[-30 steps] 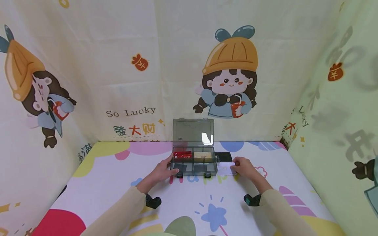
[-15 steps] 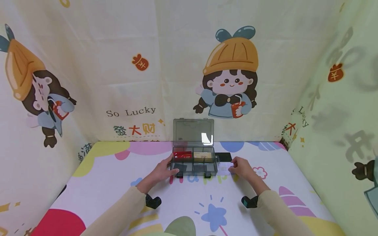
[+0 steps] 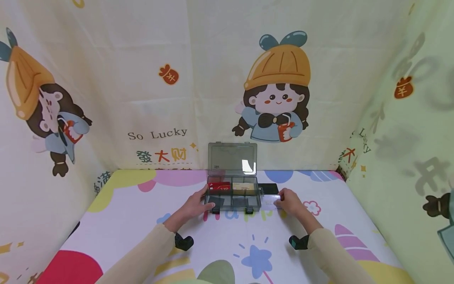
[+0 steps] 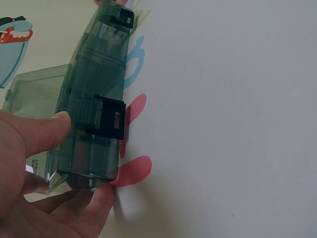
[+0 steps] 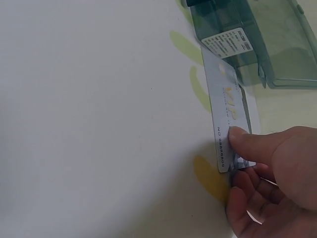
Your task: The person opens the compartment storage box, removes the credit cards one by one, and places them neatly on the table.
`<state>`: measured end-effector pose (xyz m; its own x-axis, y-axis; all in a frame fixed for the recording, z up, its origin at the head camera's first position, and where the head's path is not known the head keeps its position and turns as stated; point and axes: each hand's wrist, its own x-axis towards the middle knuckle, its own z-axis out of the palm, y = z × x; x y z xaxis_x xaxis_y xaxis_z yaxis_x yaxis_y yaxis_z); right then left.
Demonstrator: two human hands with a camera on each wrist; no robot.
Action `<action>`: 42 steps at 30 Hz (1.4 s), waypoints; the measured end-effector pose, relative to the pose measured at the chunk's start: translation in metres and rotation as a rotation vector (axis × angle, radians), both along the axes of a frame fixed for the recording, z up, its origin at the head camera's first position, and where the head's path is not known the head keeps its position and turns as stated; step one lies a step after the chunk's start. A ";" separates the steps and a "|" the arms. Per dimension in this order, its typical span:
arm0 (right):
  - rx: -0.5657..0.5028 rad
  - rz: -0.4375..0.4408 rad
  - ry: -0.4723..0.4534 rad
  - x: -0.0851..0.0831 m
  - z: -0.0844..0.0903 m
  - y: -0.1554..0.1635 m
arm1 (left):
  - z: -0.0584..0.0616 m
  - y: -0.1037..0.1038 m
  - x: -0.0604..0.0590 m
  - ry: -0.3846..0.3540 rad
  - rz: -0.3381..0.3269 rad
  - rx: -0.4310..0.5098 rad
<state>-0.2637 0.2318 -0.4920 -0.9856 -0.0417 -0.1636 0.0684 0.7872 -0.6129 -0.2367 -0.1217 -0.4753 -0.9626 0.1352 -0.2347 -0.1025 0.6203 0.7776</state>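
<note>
Pinching a silver card (image 5: pixel 223 106), gold-lettered "VIP", is the right hand (image 3: pixel 291 202).

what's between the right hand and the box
A silver card, pinched by the right hand and extending toward the box, in the right wrist view; in the head view a black piece also lies there, behind the card.

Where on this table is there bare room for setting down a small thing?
The tablecloth is bare in front of the storage box, between the sleeves, also left of the left grip and right of the right grip. Crowded: the box's right side, with the silver card in the right grip and a black item behind.
</note>
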 end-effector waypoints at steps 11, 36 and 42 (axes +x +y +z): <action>0.001 0.029 0.034 -0.001 0.003 0.000 | 0.000 0.000 0.000 0.005 -0.010 0.007; -0.093 0.004 0.123 0.004 0.005 -0.005 | -0.001 0.000 0.004 0.025 -0.001 0.004; -0.118 0.001 0.136 0.001 0.011 -0.012 | 0.000 0.000 0.002 0.035 -0.008 0.000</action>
<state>-0.2631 0.2200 -0.4807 -0.9983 -0.0533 -0.0224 -0.0221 0.7094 -0.7044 -0.2342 -0.1215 -0.4756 -0.9691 0.1428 -0.2012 -0.0705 0.6212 0.7805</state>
